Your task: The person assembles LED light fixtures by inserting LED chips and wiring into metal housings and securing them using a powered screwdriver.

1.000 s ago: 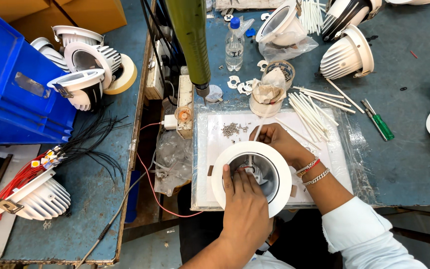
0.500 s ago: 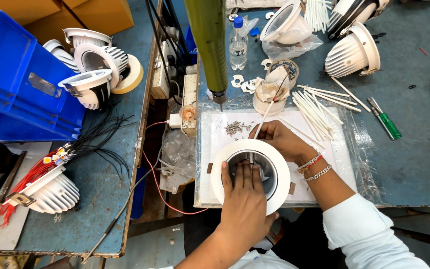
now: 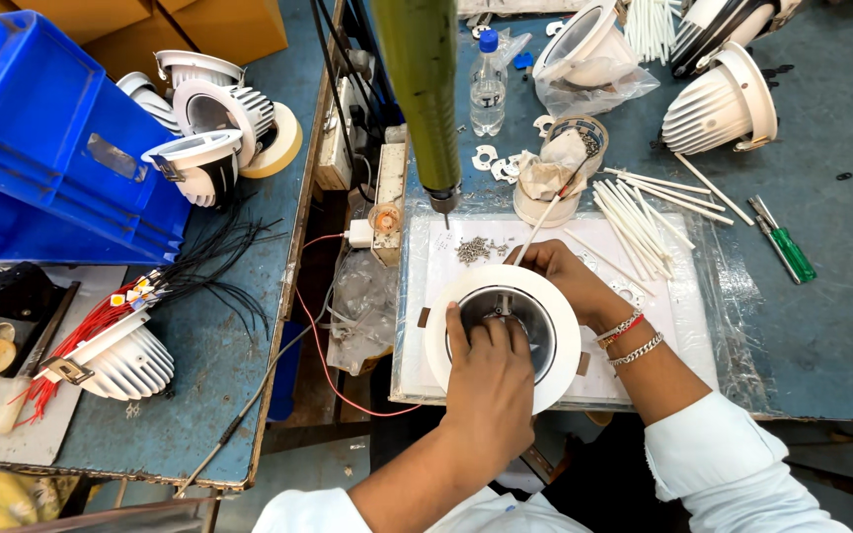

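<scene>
A white round lamp housing [image 3: 555,321] with a dark opening lies on a white plastic-covered sheet [image 3: 663,336] in front of me. My left hand [image 3: 486,380] covers its near side, with the fingertips reaching into the opening at a small metal part. My right hand [image 3: 565,281], with bracelets on the wrist, rests on the far rim. It pinches a thin white stick [image 3: 545,212] that slants up towards a small cup [image 3: 543,202]. A pile of small screws [image 3: 476,249] lies just beyond the housing.
A green hanging screwdriver [image 3: 422,99] points down above the sheet. Loose white sticks [image 3: 634,212], a green-handled screwdriver [image 3: 787,247], finned lamp bodies [image 3: 723,99] and a bottle [image 3: 488,84] lie beyond. To the left are a blue crate [image 3: 41,148], more lamp bodies [image 3: 209,128] and black and red wires [image 3: 190,276].
Both hands stay on the housing. The left fingertips have shifted slightly inside the opening, and my view has moved a little.
</scene>
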